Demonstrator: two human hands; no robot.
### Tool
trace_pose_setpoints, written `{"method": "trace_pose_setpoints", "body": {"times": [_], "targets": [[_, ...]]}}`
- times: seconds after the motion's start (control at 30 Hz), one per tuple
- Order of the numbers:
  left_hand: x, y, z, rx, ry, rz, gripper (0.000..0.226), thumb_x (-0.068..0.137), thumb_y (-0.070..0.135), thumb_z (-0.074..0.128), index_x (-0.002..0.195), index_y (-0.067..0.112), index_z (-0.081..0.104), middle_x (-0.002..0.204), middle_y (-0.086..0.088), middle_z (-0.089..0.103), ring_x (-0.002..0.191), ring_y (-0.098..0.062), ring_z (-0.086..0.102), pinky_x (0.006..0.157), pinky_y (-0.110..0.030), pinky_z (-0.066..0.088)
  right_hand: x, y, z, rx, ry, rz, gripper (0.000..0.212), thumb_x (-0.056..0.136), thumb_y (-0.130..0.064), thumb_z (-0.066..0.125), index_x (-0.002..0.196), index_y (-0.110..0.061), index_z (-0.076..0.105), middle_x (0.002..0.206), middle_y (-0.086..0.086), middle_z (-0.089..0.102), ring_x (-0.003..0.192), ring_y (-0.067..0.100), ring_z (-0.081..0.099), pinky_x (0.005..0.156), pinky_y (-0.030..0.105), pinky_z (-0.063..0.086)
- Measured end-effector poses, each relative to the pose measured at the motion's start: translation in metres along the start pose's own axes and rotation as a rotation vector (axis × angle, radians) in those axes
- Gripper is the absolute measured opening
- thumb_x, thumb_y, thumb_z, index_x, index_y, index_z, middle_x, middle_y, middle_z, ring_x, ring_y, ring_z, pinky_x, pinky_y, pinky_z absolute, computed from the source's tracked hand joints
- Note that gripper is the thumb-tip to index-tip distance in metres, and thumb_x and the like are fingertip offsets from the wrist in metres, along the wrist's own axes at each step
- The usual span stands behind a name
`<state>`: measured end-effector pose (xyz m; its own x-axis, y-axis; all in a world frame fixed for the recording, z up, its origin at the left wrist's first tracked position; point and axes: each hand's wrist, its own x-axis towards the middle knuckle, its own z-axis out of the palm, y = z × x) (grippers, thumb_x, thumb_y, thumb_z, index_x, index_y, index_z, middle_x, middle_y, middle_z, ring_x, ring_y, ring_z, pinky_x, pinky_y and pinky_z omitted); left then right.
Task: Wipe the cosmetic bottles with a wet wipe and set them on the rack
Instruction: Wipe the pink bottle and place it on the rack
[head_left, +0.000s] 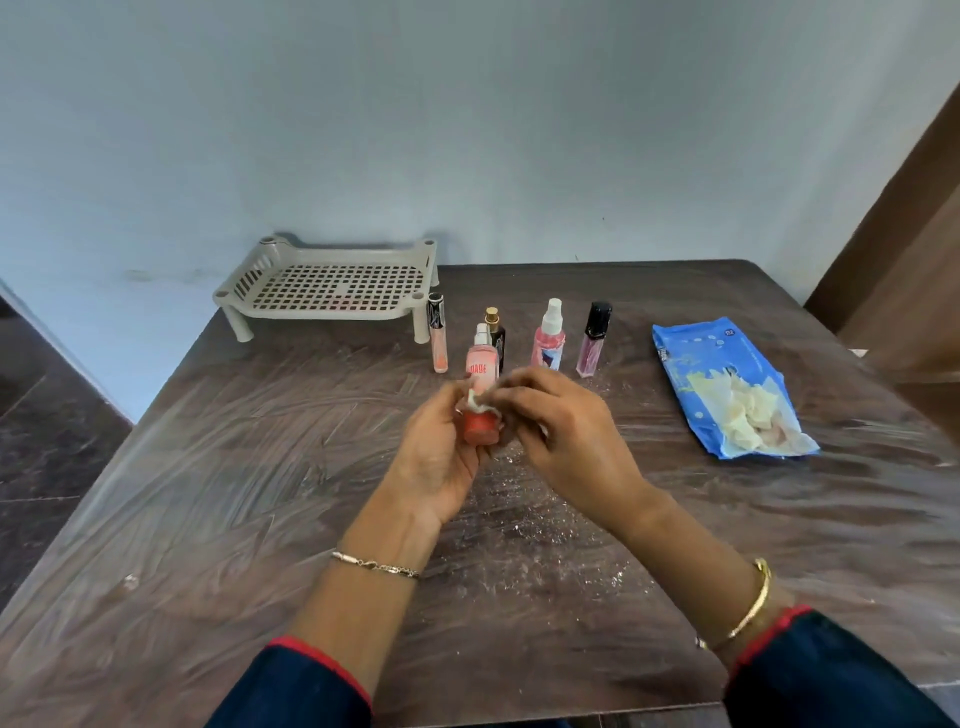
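The left hand (441, 447) held a small orange-red bottle (479, 428) above the middle of the dark brown wooden table (208, 493). Its fingers were curled round the side of the bottle, and the flat end of the bottle was turned toward the camera. The right hand (563, 431) pinched a crumpled white wet wipe (475, 401) between thumb and fingertips and pressed it on the upper part of this bottle. Both hands were a little blurred.

Just behind the hands stood a pink bottle with red letters (482, 366); its lower part was hidden. In the same row on the table stood upright a thin clear tube with orange content (438, 338), a dark bottle with a gold cap (497, 332), a pink spray bottle with a white top (549, 338) and a clear purple tube with a black cap (592, 340). The grey plastic rack (332, 283), with a perforated shelf and short legs, stood at the far left corner of the table, just beside the thin tube. An open blue packet of wipes (691, 358) lay at the right, well apart from the bottles.
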<state>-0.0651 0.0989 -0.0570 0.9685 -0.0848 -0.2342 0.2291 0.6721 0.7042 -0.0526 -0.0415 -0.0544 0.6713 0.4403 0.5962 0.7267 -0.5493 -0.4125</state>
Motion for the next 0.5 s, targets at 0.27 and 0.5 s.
{"method": "trace_pose_setpoints", "body": {"times": [0.27,0.5], "targets": [[-0.003,0.002,0.013,0.109,0.023,0.082,0.024,0.1,0.025,0.039,0.101,0.009,0.057,0.08,-0.01,0.054,0.063,-0.016,0.05,0.061,-0.03,0.042,0.039,0.0,-0.003,-0.171,0.201,0.005,0.02,0.088,-0.009,0.062,0.105,-0.011,0.072,0.09,0.006,0.063,0.077,0.022,0.062,0.064,0.031,0.05],[-0.009,-0.011,0.001,-0.23,-0.114,-0.007,0.038,0.091,0.026,0.053,0.125,0.008,0.053,0.086,-0.012,0.059,0.073,-0.016,0.055,0.084,-0.031,0.04,-0.023,-0.028,0.0,-0.261,0.17,-0.079,0.017,0.082,-0.007,0.067,0.098,-0.01,0.069,0.077,0.002,0.063,0.06,0.019,0.059,0.05,0.032,0.051]]}}
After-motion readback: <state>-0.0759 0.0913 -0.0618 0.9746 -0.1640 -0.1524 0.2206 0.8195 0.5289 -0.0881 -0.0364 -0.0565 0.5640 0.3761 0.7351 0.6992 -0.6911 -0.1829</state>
